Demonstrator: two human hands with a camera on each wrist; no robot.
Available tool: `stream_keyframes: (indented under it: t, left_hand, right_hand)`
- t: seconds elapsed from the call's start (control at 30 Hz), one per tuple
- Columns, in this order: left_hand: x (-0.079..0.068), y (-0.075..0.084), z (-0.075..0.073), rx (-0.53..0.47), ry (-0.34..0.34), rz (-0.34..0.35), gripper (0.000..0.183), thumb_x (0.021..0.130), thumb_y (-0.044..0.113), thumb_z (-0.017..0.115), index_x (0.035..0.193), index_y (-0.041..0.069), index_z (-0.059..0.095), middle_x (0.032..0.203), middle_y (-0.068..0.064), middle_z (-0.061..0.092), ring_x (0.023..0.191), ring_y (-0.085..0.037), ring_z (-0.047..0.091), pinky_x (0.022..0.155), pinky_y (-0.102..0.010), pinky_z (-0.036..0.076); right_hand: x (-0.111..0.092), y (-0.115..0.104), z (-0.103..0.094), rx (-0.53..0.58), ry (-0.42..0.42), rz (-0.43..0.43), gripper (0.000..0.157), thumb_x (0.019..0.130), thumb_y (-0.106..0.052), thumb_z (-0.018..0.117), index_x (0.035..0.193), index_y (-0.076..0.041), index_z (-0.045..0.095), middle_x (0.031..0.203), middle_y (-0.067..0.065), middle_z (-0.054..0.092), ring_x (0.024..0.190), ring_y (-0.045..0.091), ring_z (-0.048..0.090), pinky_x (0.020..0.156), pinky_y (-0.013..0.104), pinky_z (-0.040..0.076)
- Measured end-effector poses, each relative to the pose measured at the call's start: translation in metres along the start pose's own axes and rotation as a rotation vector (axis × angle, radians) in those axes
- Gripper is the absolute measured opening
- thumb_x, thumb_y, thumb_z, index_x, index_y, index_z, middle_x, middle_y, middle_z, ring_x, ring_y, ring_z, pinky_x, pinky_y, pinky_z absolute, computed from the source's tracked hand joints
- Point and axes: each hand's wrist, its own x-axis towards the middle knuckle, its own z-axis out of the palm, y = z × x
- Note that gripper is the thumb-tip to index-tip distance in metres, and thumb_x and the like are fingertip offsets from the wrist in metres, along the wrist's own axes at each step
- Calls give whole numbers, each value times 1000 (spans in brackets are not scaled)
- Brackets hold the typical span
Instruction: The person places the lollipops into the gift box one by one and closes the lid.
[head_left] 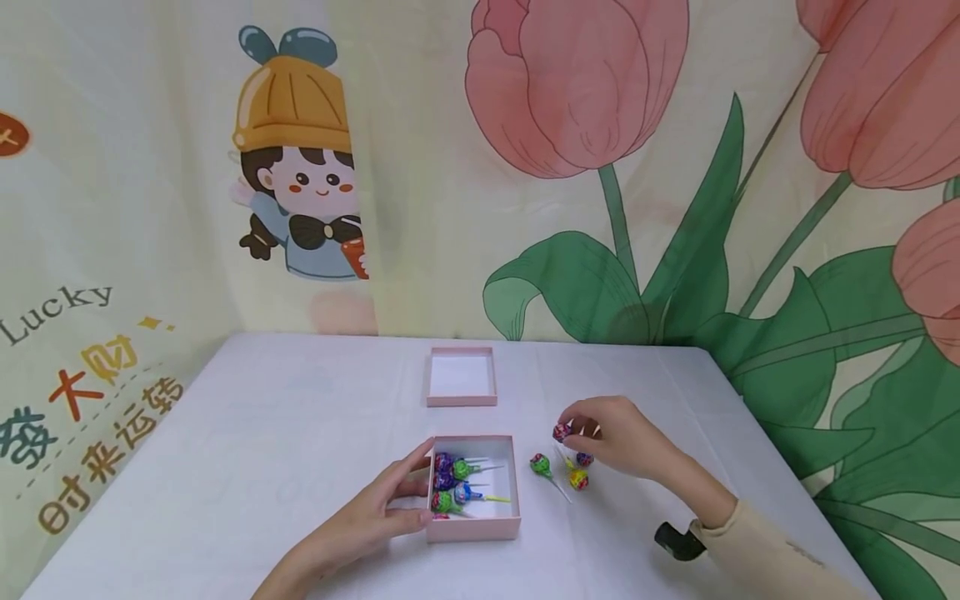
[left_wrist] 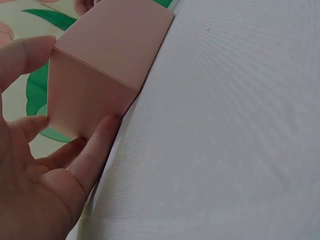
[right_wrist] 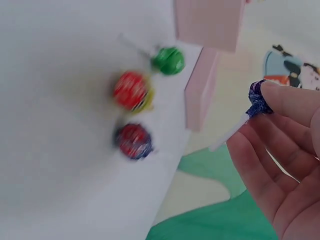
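My right hand (head_left: 618, 437) pinches a dark purple-blue lollipop (right_wrist: 257, 100) by its wrapped head, above the table; its white stick points away from the fingers. Below it lie a green lollipop (head_left: 540, 465), a yellow-and-red lollipop (head_left: 578, 479) and a dark blue-and-red lollipop (right_wrist: 134, 141). To the left stands a pink box (head_left: 474, 531) without its cover, with several purple, green and blue lollipops in its left part. My left hand (head_left: 375, 508) rests against the box's left side, its fairly straight fingers and thumb spread over the wall, as the left wrist view also shows.
Behind the box lies a second shallow pink box part (head_left: 461, 401), white inside. A white cloth (head_left: 300, 417) covers the table. A printed curtain (head_left: 420, 167) with tulips hangs behind. A black object (head_left: 678, 542) shows by the right sleeve.
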Motion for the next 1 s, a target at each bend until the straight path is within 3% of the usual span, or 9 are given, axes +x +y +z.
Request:
stream_keyframes:
  t: [0.47,0.77,1.0]
  left_hand:
    - [1,-2,1,11,4,4,87,103,24,72,171,37,19,172,-21,24,145,-39,45,101,-22,48]
    - [0,-2,-1,7,-4,21,86,104,23,70,171,36,17,172,-21,23,145,-40,45,104,-28,48]
    - [-1,-1,-1,0,-13,33,86,104,23,69,171,35,16,173,-20,23,146,-39,44,102,-24,48]
  right_hand:
    - [20,-69,34,98,-99,-150,18,96,-15,82,114,-15,78,89,-14,71,78,2,62,71,21,57]
    - [35,-90,58,128,-157,-191,13,96,-16,82,108,-15,77,85,-15,70,76,-3,61,70,16,55]
    - [41,-97,71,139,-169,-211,14,95,-15,83,108,-15,77,84,-14,71,76,-4,62,69,14,54]
